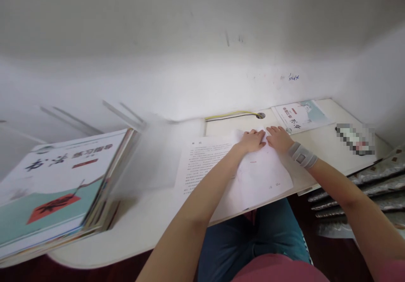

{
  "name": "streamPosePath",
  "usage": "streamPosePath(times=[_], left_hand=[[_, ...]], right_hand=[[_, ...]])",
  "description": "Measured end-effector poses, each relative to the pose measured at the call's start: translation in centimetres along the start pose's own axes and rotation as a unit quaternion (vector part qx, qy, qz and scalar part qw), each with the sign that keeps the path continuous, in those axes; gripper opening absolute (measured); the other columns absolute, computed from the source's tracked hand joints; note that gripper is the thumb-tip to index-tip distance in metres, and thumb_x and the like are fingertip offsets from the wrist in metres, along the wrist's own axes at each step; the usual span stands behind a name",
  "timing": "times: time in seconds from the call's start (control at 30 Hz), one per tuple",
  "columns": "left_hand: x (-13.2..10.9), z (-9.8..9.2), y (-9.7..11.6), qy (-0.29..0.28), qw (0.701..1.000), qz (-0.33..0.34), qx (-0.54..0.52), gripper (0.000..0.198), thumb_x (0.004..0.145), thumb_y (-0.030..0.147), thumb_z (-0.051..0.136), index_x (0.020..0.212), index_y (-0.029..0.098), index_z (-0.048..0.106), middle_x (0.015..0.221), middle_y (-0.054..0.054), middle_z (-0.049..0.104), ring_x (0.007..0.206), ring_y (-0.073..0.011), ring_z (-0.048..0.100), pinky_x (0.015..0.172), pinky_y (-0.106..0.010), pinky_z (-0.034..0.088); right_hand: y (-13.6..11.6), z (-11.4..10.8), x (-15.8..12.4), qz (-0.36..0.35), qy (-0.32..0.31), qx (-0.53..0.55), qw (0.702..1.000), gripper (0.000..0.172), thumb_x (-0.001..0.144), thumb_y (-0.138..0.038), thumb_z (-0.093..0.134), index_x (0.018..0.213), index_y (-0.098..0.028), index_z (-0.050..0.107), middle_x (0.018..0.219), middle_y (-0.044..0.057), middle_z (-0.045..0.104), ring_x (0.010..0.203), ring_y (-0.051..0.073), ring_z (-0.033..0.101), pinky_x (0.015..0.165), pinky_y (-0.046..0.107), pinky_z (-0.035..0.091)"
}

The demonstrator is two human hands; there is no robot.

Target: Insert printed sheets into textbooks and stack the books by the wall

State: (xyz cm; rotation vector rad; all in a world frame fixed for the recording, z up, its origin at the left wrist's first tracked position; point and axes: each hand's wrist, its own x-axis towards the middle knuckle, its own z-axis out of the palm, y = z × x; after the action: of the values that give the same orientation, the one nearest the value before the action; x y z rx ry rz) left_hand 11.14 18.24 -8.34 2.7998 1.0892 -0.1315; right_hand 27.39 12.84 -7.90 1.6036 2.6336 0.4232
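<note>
An open booklet [207,168] with printed text lies on the white desk in front of me. Its right-hand page [262,172] is mostly blank, with a few small marks, and looks rumpled at the far edge. My left hand [252,141] is on that page near its top, fingers bent and closed at the paper. Close beside it, my right hand [280,139] has its fingers bent at the page's upper right edge. A grey band [303,155] circles my right wrist. The paper under the fingers is partly hidden.
A stack of books [60,176] stands at the left of the desk [136,231]. Another booklet [300,115] lies at the back right, near a cable hole [260,115] with a yellow cable. A pixelated object [356,139] is farther right. Patterned folded material [370,189] sits below the desk's right edge.
</note>
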Motion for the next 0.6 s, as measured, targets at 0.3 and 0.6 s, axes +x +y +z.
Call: streamPosePath(times=[0.3,0.6], left_hand=[[0.1,-0.9,0.4,0.001,1.0,0.006,0.001,0.049,0.084,0.041,0.042,0.129,0.022,0.045,0.143,-0.008,0.042,0.122,-0.0296,0.039,0.097,-0.046,0.035],[0.0,-0.7,0.5,0.014,1.0,0.012,-0.006,0.051,0.087,0.04,0.04,0.133,0.018,0.04,0.145,-0.01,0.04,0.124,-0.0285,0.04,0.099,-0.043,0.035]], right_hand=[[0.8,-1.4,2.7,0.012,-0.026,-0.057,0.998,0.035,0.09,-0.011,0.034,0.098,-0.007,0.067,0.114,0.022,0.059,0.1,0.029,0.051,0.081,0.043,0.034],[0.6,-0.6,-1.0,0.064,-0.011,0.038,0.997,0.046,0.09,-0.012,0.036,0.135,-0.016,0.045,0.139,0.015,0.047,0.116,0.024,0.052,0.092,0.038,0.04]])
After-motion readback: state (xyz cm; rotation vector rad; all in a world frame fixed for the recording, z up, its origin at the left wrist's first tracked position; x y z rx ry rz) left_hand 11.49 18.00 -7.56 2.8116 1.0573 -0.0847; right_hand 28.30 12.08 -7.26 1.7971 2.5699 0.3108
